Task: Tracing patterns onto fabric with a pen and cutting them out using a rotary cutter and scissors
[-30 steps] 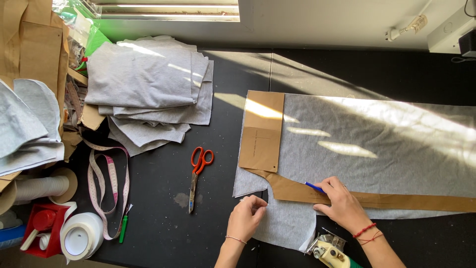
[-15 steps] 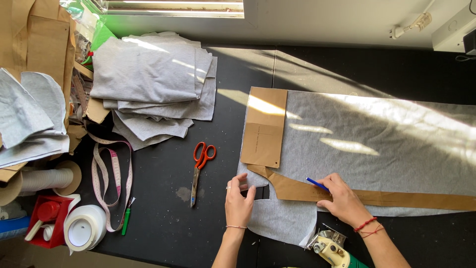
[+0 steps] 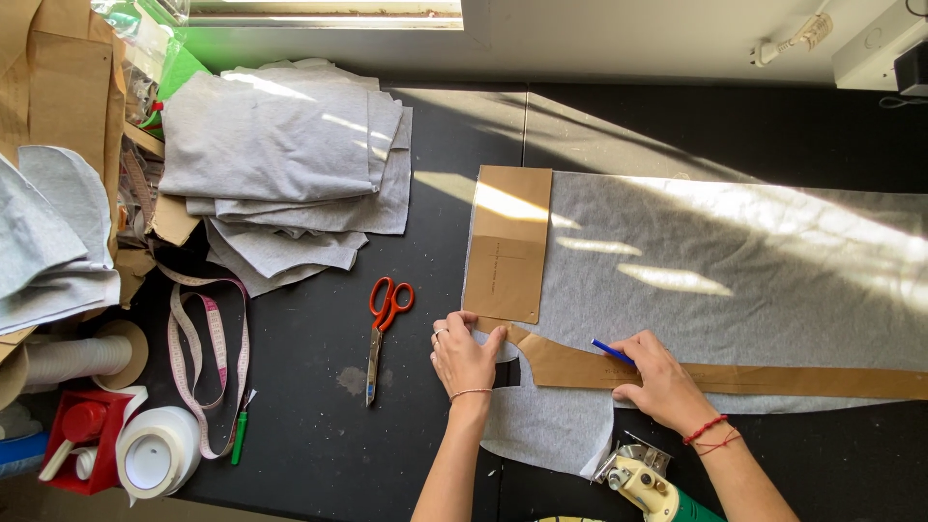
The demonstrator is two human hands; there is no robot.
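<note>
A sheet of grey fabric lies flat on the black table. A brown cardboard pattern rests on its left end, and a long brown strip runs along its lower edge. My left hand presses flat on the pattern's lower left corner and the fabric edge. My right hand holds a blue pen with its tip against the strip.
Red-handled scissors lie left of my left hand. A stack of grey fabric pieces sits at the upper left. A pink measuring tape, tape rolls and a red box are at lower left. An electric cutter sits by my right wrist.
My left hand moved up from the lower fabric onto the pattern's lower left corner and now lies flat there. My right hand with the pen has stayed in place.
</note>
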